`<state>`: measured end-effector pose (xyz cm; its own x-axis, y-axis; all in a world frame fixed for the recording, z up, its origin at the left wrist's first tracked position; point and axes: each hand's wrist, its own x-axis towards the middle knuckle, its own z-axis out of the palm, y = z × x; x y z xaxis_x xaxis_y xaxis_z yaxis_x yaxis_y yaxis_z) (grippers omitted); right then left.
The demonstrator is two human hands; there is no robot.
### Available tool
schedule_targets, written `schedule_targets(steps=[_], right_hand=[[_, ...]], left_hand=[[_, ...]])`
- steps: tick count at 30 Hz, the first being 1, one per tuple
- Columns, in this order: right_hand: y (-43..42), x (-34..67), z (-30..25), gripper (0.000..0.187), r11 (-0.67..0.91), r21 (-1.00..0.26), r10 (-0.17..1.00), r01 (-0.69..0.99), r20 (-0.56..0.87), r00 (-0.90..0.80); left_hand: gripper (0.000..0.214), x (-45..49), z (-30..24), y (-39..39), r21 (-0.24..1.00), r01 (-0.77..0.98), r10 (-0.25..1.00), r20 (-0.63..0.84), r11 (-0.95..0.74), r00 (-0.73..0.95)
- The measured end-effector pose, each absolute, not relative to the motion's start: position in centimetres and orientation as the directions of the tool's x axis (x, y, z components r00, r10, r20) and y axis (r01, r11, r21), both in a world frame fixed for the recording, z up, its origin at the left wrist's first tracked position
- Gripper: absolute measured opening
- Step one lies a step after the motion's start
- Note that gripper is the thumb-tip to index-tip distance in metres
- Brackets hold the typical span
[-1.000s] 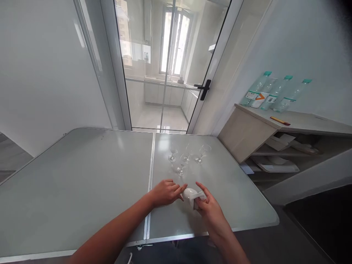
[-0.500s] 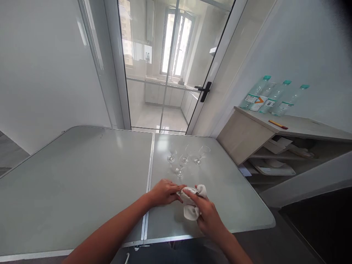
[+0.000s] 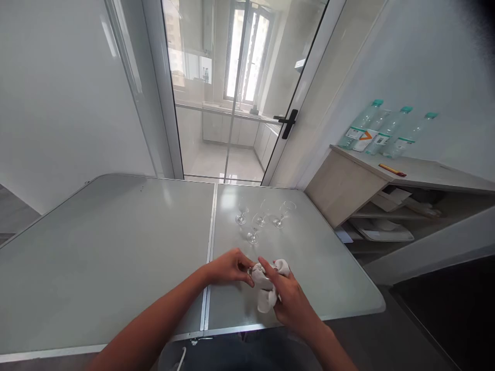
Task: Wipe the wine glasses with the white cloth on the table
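Near the table's front edge, my right hand (image 3: 290,296) is closed on a white cloth (image 3: 264,299), bunched with loose ends sticking out above and below. My left hand (image 3: 231,267) meets it from the left, thumb and fingers pinched on the glass whose small clear edge shows beside the cloth. Most of that glass is hidden by the cloth and fingers. Beyond my hands stand several clear stemmed glasses, among them a near one (image 3: 252,236), a left one (image 3: 240,217) and a right one (image 3: 279,220).
The pale table (image 3: 135,257) has a metal seam (image 3: 211,232) running front to back. At the right, a wooden shelf unit (image 3: 348,190) carries clear plastic bottles (image 3: 389,131) and a yellow-red stick-like item (image 3: 392,170). A glass door (image 3: 228,134) with a black handle (image 3: 288,123) stands behind.
My left fingers have drawn back slightly from the top of the cloth and curl more at its left side. The right index finger has lifted a little and the cloth has shifted.
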<state>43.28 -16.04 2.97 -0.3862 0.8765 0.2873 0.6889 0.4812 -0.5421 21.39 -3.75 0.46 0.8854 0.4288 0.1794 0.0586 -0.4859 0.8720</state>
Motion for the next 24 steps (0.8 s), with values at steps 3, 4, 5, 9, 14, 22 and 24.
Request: schedule_targets(steps=[3, 4, 5, 9, 14, 22, 24], right_hand=[[-15.8, 44.5, 3.6, 0.085, 0.677, -0.373, 0.732, 0.634, 0.248, -0.635], [-15.7, 44.7, 3.8, 0.082, 0.686, -0.388, 0.723, 0.616, 0.261, -0.640], [-15.7, 44.6, 4.0, 0.078, 0.655, -0.450, 0.749, 0.607, 0.281, -0.600], [-15.5, 42.9, 4.2, 0.064, 0.105, -0.940, 0.990, 0.323, 0.069, -0.122], [-15.0, 41.3, 4.0, 0.065, -0.263, -0.897, 0.933, -0.356, -0.331, 0.143], [-16.0, 44.3, 4.9, 0.048, 0.158, -0.791, 0.971, 0.591, 0.233, 0.051], [-16.3, 45.4, 5.0, 0.035, 0.210, -0.785, 0.933, 0.583, 0.338, 0.119]], left_hand=[[0.043, 21.0, 0.9, -3.5, 0.956, 0.068, 0.281, 0.015, -0.285, 0.960], [0.044, 21.1, 0.9, -3.5, 0.949, 0.068, 0.282, 0.023, -0.309, 0.959], [0.043, 21.1, 0.8, -3.6, 0.922, 0.065, 0.321, 0.066, -0.381, 0.945], [0.036, 21.7, -0.2, -3.9, 0.517, 0.179, 0.430, 0.419, -0.837, 0.800], [0.038, 21.6, -1.1, -3.2, 0.063, 0.265, 0.257, 0.535, -0.962, 0.805], [0.040, 21.6, -1.4, -3.2, 0.471, 0.255, 0.473, 0.431, -0.844, 0.768], [0.039, 21.7, -1.4, -3.1, 0.644, 0.235, 0.587, 0.409, -0.728, 0.698]])
